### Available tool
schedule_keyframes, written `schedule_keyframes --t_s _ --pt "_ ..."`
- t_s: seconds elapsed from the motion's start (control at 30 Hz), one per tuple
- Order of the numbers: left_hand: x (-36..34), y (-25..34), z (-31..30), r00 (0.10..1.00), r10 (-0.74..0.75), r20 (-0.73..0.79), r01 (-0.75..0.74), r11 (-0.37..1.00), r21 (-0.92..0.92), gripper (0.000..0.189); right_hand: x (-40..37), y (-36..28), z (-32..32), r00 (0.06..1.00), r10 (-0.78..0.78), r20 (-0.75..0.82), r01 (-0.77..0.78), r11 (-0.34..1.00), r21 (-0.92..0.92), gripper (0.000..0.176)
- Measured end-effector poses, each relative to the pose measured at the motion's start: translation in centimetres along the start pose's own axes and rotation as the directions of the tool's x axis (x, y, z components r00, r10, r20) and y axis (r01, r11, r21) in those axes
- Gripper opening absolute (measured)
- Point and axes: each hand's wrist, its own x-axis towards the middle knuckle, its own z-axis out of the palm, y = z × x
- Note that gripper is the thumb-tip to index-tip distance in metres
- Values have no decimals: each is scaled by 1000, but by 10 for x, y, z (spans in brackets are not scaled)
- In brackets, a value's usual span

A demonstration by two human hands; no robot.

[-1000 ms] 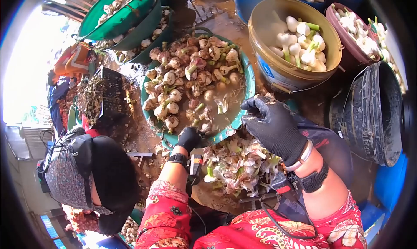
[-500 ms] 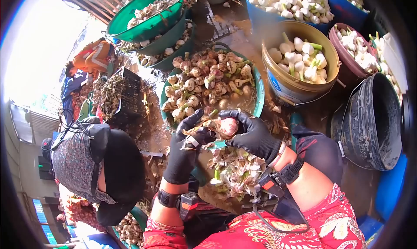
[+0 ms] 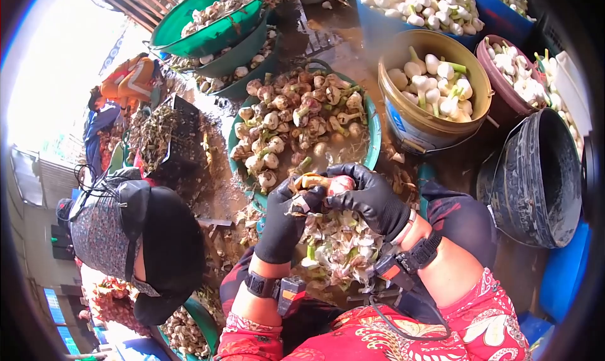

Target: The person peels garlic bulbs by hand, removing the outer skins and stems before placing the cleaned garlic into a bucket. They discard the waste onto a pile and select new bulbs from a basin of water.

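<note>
One garlic bulb tight between left hand and right hand above wet floor

A red top blazes with pale swirls, a dark cable loops over it, black straps just beyond its sleeves carry dark, orange-patched boxes, and farther out from it come a pale right-wrist band and black gloves on both hands.

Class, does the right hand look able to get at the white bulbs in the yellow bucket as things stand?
Probably not yet: the right hand is occupied with a reddish bulb. Otherwise the yellow bucket stands open nearby, its white bulbs uncovered.
</note>
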Motion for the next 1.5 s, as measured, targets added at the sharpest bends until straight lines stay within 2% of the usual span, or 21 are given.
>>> schedule_keyframes --t_s 0.03,0.07,0.27,0.4,0.47,0.6,0.7,0.73,0.77,0.8,0.87,0.93,1.0,1.07,1.13,1.17,1.27,1.33,1.37,1.47,1.5 --pt "0 -2 0 999 -30 -16 30 999 -16 25 -2 1 -3 997 82 -15 -80 989 127 48" --pt "0 -2 1 1000 -29 -12 29 999 -16 25 -2 0 -4 997 79 -17 -76 989 127 48" --pt "-3 9 10 996 -87 -10 81 961 -263 29 -7 -11 5 995 -103 -18 101 991 -86 55" --pt "3 -4 8 994 -80 -68 70 987 -147 30 -3 10 0 996 -76 36 78 995 -62 61" --pt "5 -6 6 996 -85 -40 79 989 -126 29 0 23 -6 982 -189 8 185 949 -254 59" --pt "3 1 6 997 -80 -19 78 991 -112 22 -1 18 -3 981 -192 -10 172 900 -400 56" --pt "2 2 5 994 -96 -56 93 995 -48 18 -2 16 1 990 -142 -25 132 962 -239 53" --pt "2 3 2 999 -4 -42 10 987 159 17 -4 7 5 998 -61 -24 59 994 -92 33" --pt "1 4 0 997 83 -10 -74 931 358 16 -4 1 8 1000 19 -12 -19 998 58 25" --pt "1 2 -2 997 81 -11 -72 931 358 16 -3 -2 7 1000 21 -12 -20 998 59 25" --pt "2 -6 -7 964 244 102 -257 777 575 16 -1 -7 3 956 270 111 -289 929 232 34" --pt "3 -11 -11 959 250 135 -278 728 627 17 0 -7 -1 939 325 113 -343 912 225 36" --pt "4 -11 -6 930 321 178 -360 706 610 16 4 -1 -8 910 280 304 -394 813 429 35" --pt "-1 -4 4 960 251 122 -276 797 538 22 2 -3 -8 917 255 306 -372 824 428 32" --pt "-2 -2 11 999 25 -27 -24 999 29 30 0 -9 -1 965 242 104 -263 908 327 28" --pt "-2 -4 12 999 -17 -28 15 998 -66 36 1 -8 0 965 239 104 -260 908 329 28" --pt "1 -9 9 1000 14 -25 -17 992 -125 33 0 -7 3 967 183 178 -229 930 288 15" --pt "2 -8 9 999 -5 -34 0 989 -146 33 -4 -7 13 994 -34 -103 35 999 6 33" --pt "2 -8 9 999 -28 -41 21 986 -163 32 -5 -11 17 990 -92 -103 91 996 -10 53" --pt "2 -8 10 998 -41 -47 30 978 -205 25 -7 -9 6 994 42 -102 -30 992 122 51" --pt "1 -7 7 1000 -8 -14 6 996 -91 20 -11 -16 13 983 22 -184 -22 1000 2 32"
